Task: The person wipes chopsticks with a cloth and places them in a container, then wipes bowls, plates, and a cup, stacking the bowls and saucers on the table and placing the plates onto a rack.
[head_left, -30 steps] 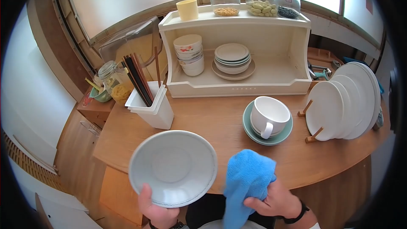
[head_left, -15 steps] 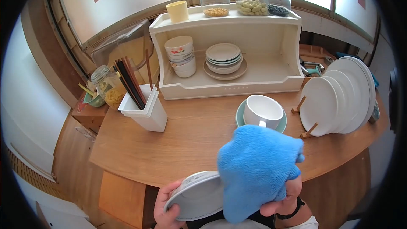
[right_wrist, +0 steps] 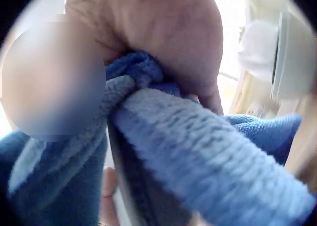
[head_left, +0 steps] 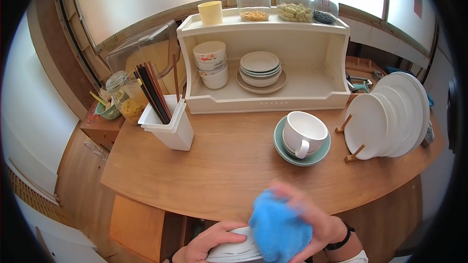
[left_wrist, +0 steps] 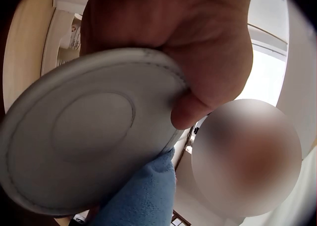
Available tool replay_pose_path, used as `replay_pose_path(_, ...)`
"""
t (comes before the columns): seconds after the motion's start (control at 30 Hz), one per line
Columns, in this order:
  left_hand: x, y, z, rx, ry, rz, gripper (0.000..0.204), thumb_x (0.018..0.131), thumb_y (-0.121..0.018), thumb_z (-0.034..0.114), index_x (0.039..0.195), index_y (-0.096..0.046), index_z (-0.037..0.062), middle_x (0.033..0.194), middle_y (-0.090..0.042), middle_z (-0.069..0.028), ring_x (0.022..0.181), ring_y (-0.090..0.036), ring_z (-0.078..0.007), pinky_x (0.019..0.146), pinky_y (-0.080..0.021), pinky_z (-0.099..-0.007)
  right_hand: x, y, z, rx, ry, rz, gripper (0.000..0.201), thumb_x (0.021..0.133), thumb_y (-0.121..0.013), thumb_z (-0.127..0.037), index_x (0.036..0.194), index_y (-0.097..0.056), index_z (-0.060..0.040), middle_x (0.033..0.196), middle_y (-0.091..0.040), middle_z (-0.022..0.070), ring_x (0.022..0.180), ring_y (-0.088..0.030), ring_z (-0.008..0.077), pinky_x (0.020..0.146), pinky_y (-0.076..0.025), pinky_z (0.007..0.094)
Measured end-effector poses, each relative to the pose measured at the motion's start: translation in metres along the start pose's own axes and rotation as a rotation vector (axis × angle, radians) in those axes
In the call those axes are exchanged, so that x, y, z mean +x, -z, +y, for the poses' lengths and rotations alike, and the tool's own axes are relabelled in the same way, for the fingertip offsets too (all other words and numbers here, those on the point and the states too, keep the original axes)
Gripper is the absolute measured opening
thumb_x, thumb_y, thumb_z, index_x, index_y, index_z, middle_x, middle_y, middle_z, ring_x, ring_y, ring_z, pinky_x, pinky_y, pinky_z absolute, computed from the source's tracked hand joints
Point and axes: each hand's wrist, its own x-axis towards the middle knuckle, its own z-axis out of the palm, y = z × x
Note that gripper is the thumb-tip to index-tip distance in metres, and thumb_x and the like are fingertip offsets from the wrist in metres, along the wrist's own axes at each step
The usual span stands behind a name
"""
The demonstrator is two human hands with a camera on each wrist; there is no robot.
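A white bowl (head_left: 233, 252) is tilted at the table's front edge, its outer side facing up in the head view. My left hand (head_left: 209, 241) grips it by the rim, the thumb over the inner face in the left wrist view, where the bowl's inside (left_wrist: 94, 127) shows a ring and a dashed line. Bunched in my right hand (head_left: 319, 221), a blue cloth (head_left: 280, 229) lies against the bowl's right side and hides that part. Folds of the cloth (right_wrist: 208, 151) hang on both sides of the bowl's edge in the right wrist view.
Ahead on the wooden table (head_left: 219, 165) a white cup (head_left: 305, 131) sits on stacked green dishes (head_left: 317, 155). Plates (head_left: 368, 126) stand in a rack at right. A white chopstick holder (head_left: 175, 131) is at left, before a cream shelf (head_left: 268, 104) with bowls and plates.
The bowl has come down toward me and turned from showing its inside to showing its outside. The right hand has brought the cloth leftward onto the bowl's edge, bunching it.
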Motion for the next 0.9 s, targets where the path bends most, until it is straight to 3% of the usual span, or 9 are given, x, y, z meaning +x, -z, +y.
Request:
replay_pose_path(0.07,0.001,0.004,0.006,0.005,0.006,-0.007,0.047,0.080,-0.062,0.015,0.123,-0.054,-0.0040,0.129,-0.051,-0.0223,0.118,-0.051,-0.0330,0.100,-0.038,-0.0387,0.009,-0.010,-0.012,0.285,0.017,-0.240,0.052,0.094,-0.055,-0.016,0.141,-0.038,-0.0053,0.144,-0.037,0.0205,0.133,-0.038,0.0226,0.106,-0.032,0.0338)
replay_pose_path(0.23,-0.001,-0.003,0.017,0.021,0.079,0.165,0.045,0.084,-0.060,0.019,0.122,-0.055,-0.0044,0.127,-0.053,-0.0214,0.118,-0.052,-0.0314,0.101,-0.038,-0.0388,-0.007,-0.020,0.010,0.056,-0.079,-0.302,0.096,0.064,-0.088,-0.025,0.139,-0.032,-0.0034,0.133,-0.043,0.0228,0.119,-0.048,0.0331,0.098,-0.040,0.0423)
replay_pose_path(0.33,-0.001,-0.011,0.012,-0.061,0.056,0.302,0.051,0.088,-0.061,0.030,0.125,-0.052,-0.0028,0.130,-0.051,-0.0219,0.120,-0.050,-0.0328,0.103,-0.036,-0.0413,-0.021,-0.056,0.018,-0.138,-0.079,0.097,0.073,0.070,-0.082,-0.011,0.131,-0.042,-0.0024,0.128,-0.047,0.0192,0.116,-0.050,0.0290,0.096,-0.042,0.0396)
replay_pose_path(0.4,0.000,-0.019,0.009,-0.125,-0.083,0.448,0.056,0.091,-0.059,0.036,0.132,-0.046,-0.0007,0.131,-0.050,-0.0223,0.124,-0.047,-0.0352,0.105,-0.034,-0.0446,-0.022,-0.087,0.025,0.268,-0.101,0.570,0.062,0.071,-0.080,-0.011,0.124,-0.048,-0.0022,0.122,-0.051,0.0158,0.112,-0.052,0.0245,0.094,-0.043,0.0383)
replay_pose_path(0.47,-0.001,-0.026,0.004,-0.149,-0.138,0.522,0.058,0.093,-0.056,0.039,0.135,-0.041,0.0016,0.134,-0.047,-0.0239,0.127,-0.044,-0.0363,0.107,-0.032,-0.0475,-0.024,-0.088,0.018,0.036,-0.187,0.404,0.056,0.078,-0.076,-0.009,0.126,-0.047,-0.0044,0.122,-0.054,0.0132,0.111,-0.054,0.0227,0.094,-0.044,0.0379)
replay_pose_path(0.53,-0.001,-0.035,-0.006,-0.095,-0.235,0.544,0.058,0.093,-0.057,0.039,0.135,-0.041,0.0018,0.135,-0.046,-0.0242,0.127,-0.044,-0.0364,0.107,-0.032,-0.0477,-0.028,-0.112,0.018,0.460,-0.456,0.398,0.058,0.090,-0.063,-0.023,0.139,-0.039,-0.0011,0.142,-0.040,0.0197,0.132,-0.038,0.0326,0.108,-0.031,0.0398)
replay_pose_path(0.63,0.004,-0.050,-0.025,0.030,-0.413,0.549,0.058,0.093,-0.057,0.039,0.134,-0.041,0.0020,0.136,-0.045,-0.0247,0.128,-0.043,-0.0365,0.108,-0.031,-0.0480,-0.027,-0.113,0.044,0.964,-0.621,0.404,0.046,0.087,-0.067,-0.007,0.129,-0.048,-0.0037,0.125,-0.056,0.0108,0.114,-0.054,0.0206,0.098,-0.043,0.0367)
replay_pose_path(0.77,0.009,-0.045,-0.025,0.048,-0.504,0.500,0.058,0.093,-0.058,0.039,0.134,-0.041,0.0023,0.137,-0.044,-0.0254,0.129,-0.042,-0.0368,0.108,-0.031,-0.0484,0.007,-0.068,0.022,0.583,-0.270,0.310,0.044,0.087,-0.064,-0.004,0.129,-0.049,-0.0012,0.122,-0.058,0.0139,0.111,-0.057,0.0220,0.096,-0.045,0.0349)
replay_pose_path(0.9,-0.001,-0.017,-0.006,-0.269,-0.226,0.387,0.056,0.090,-0.064,0.028,0.135,-0.042,0.0010,0.142,-0.038,-0.0275,0.127,-0.046,-0.0362,0.107,-0.034,-0.0446,0.003,-0.030,0.021,0.143,-0.027,0.146,0.058,0.073,-0.076,-0.002,0.126,-0.052,0.0000,0.117,-0.059,0.0181,0.107,-0.060,0.0298,0.090,-0.048,0.0365)
